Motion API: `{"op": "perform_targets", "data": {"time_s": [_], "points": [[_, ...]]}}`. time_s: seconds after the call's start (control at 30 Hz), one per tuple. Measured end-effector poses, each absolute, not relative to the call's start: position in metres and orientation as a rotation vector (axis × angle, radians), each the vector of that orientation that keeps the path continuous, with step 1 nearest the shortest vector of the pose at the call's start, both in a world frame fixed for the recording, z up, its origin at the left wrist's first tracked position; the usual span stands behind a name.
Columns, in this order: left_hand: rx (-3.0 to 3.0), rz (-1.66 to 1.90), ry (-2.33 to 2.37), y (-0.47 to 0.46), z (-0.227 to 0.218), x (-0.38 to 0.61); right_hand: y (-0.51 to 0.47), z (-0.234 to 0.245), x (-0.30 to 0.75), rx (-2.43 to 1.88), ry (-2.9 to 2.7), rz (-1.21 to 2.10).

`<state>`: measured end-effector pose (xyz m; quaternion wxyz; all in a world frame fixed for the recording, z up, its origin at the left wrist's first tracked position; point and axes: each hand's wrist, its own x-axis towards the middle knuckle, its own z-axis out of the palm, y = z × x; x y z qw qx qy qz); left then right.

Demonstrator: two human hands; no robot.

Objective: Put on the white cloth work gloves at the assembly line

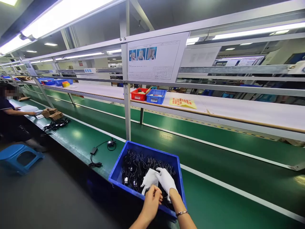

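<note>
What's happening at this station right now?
A person stands at a green conveyor belt, both hands over a blue plastic bin full of black cables. The right hand wears a white glove; the bare left hand pinches a second white glove beside it. One loose black adapter cable lies on the belt. A co-worker sits further left.

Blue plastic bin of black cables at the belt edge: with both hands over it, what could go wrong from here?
1. The blue plastic bin overhangs the green conveyor belt edge; pulling may tip it.
2. The tangled black cables may snag.
3. The bare left hand tugs a loose white glove beside the gloved right hand; it could drop into the bin.
</note>
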<state>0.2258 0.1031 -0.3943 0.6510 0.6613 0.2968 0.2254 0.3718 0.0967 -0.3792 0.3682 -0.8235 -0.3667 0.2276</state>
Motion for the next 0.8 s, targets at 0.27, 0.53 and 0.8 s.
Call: {"op": "perform_targets", "data": {"time_s": [0.27, 0.53, 0.8], "points": [[1.687, 0.691, 0.704, 0.188, -0.359, 0.222, 0.113, -0.367, 0.378, -2.356, -1.515, 0.528], [1.775, 0.57, 0.626, 0.199, -0.325, 0.195, 0.11, -0.297, 0.343, -2.012, -2.01, 0.332], [1.357, 0.428, 0.923, 0.203, -0.381, 0.145, 0.116, -0.304, 0.305, -2.078, -1.845, 0.395]]}}
